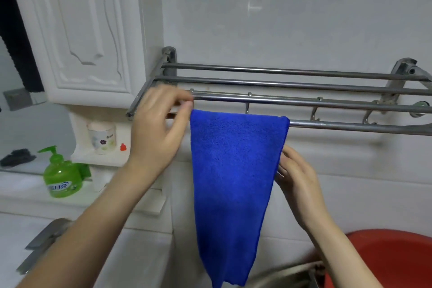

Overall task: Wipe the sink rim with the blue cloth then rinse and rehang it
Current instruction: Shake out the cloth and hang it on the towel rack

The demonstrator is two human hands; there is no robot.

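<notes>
The blue cloth [233,182] hangs folded over the lowest front bar of a metal towel rack [304,103] on the white tiled wall. My left hand [159,131] is at the cloth's upper left corner, fingers apart, fingertips touching the bar beside the cloth. My right hand [294,182] sits at the cloth's right edge, about halfway down, its fingertips hidden behind the fabric. A strip of the sink's edge [280,273] shows at the bottom, below the cloth.
A green soap pump bottle [62,175] stands on the white ledge at the left, near a metal faucet [44,241]. A white cup [102,138] sits in a cabinet niche. A red basin [392,259] fills the bottom right. Hooks hang under the rack.
</notes>
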